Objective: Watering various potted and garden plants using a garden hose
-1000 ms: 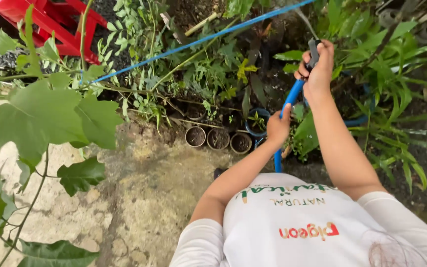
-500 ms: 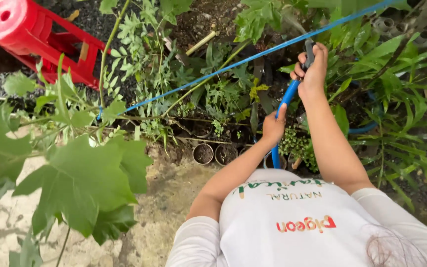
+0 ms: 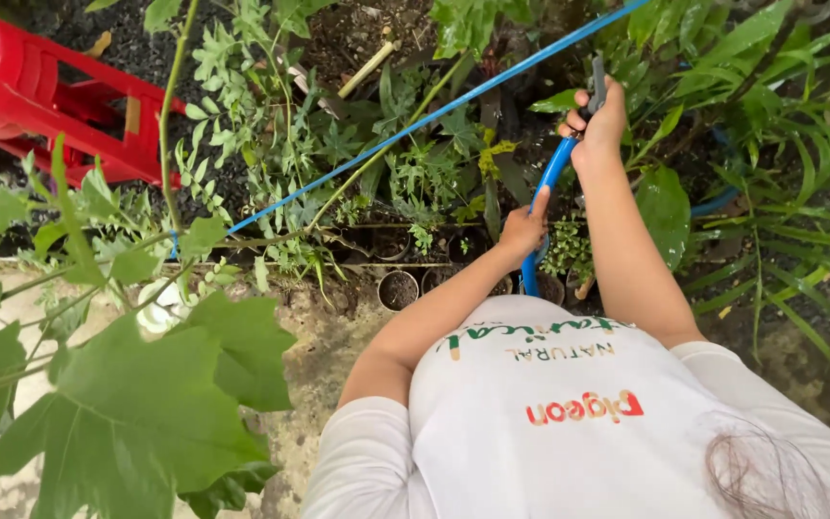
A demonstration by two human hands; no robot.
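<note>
Nearest the white-shirted chest, the left hand (image 3: 523,229) wraps the flexible blue garden hose (image 3: 548,187) low on its length — fingers curled round it, thumb lying up along it. From there the hose's long axis climbs up and slightly right, away from the body, to the right hand (image 3: 596,123), fingers pressed together in a fist round the dark spray nozzle (image 3: 596,81). The nozzle points onward into green leafy plants (image 3: 415,163). Small round pots (image 3: 398,288) sit below the left hand.
</note>
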